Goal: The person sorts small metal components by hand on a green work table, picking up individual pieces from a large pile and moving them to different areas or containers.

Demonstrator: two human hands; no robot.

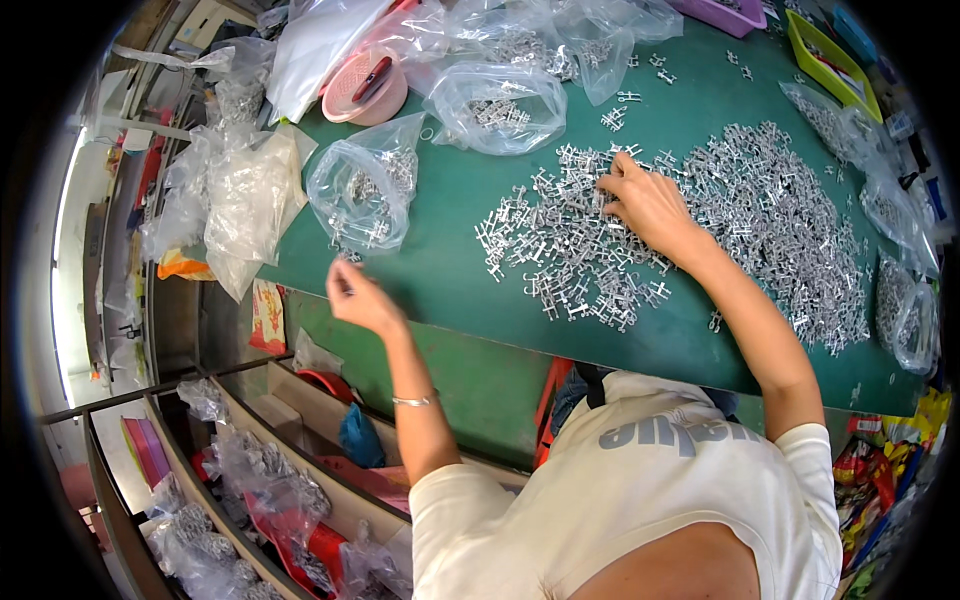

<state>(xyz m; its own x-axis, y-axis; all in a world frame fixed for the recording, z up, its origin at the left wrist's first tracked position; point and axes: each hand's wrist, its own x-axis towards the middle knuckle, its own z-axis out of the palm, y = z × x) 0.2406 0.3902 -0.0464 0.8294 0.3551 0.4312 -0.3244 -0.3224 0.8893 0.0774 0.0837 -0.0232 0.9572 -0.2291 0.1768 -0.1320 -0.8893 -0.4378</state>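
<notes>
Green table (450, 260), seen from above. One big heap of small silver metal parts (700, 220) spreads across its middle and right; far too many to count. A few strays, about seven, lie apart near the far edge (640, 85).

Right hand (645, 205) rests palm down on the heap, fingers loosely curled into the parts; whether it grips any cannot be told. Left hand (358, 297) is raised over the near left edge of the table, well apart from the heap, fingertips pressed together as if pinching something small; what it pinches is too small to tell. One thin bracelet (413, 401) on the left wrist.

Clear plastic bags of the same parts: one (365, 190) just beyond the left hand, a second (495, 105) behind it, at least two more at the far edge. One pink bowl (365, 88) at far left. One yellow-green tray (830, 65) at far right. More filled bags (250, 480) sit in bins below the table, left.
</notes>
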